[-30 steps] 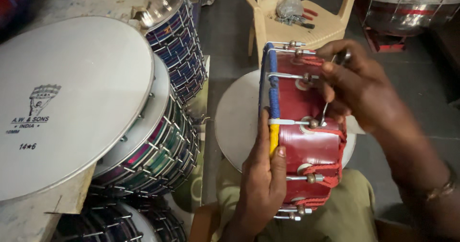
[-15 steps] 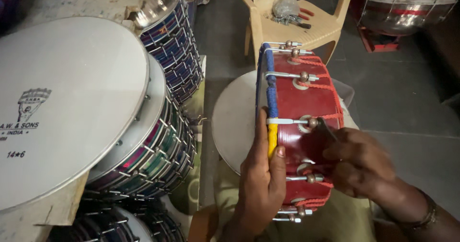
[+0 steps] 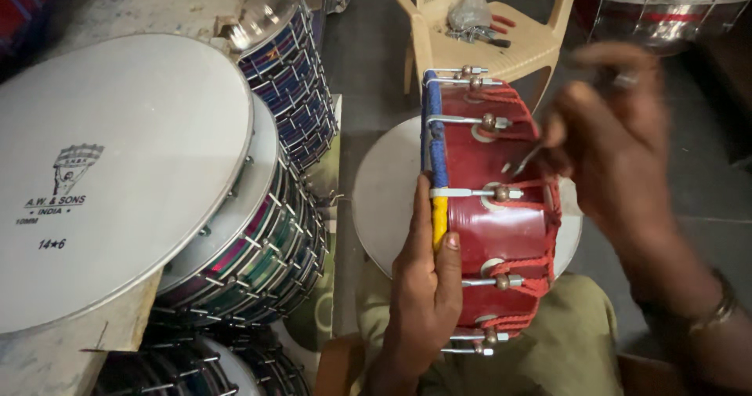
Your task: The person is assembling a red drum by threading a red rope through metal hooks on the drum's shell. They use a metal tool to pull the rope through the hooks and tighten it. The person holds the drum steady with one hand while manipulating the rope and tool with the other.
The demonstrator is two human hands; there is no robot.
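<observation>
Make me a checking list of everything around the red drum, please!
Surface: red drum stands on edge on a flat white drumhead above the person's lap.
Job's things: metal rods and red cord on the drum's side.
Clutter: stacked drums at left; tools on a plastic chair.
Grippers: left hand grips the drum's rim; right hand, blurred, holds a thin metal tool.
Cables: nothing seen.
Surroundings: dark floor; another drum top right.

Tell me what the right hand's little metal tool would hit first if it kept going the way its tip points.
Probably the red drum. The right hand holds a thin metal tool angled down-left, its tip close to the tension rod and its nut. The hand is motion-blurred, so depth is uncertain.
</observation>
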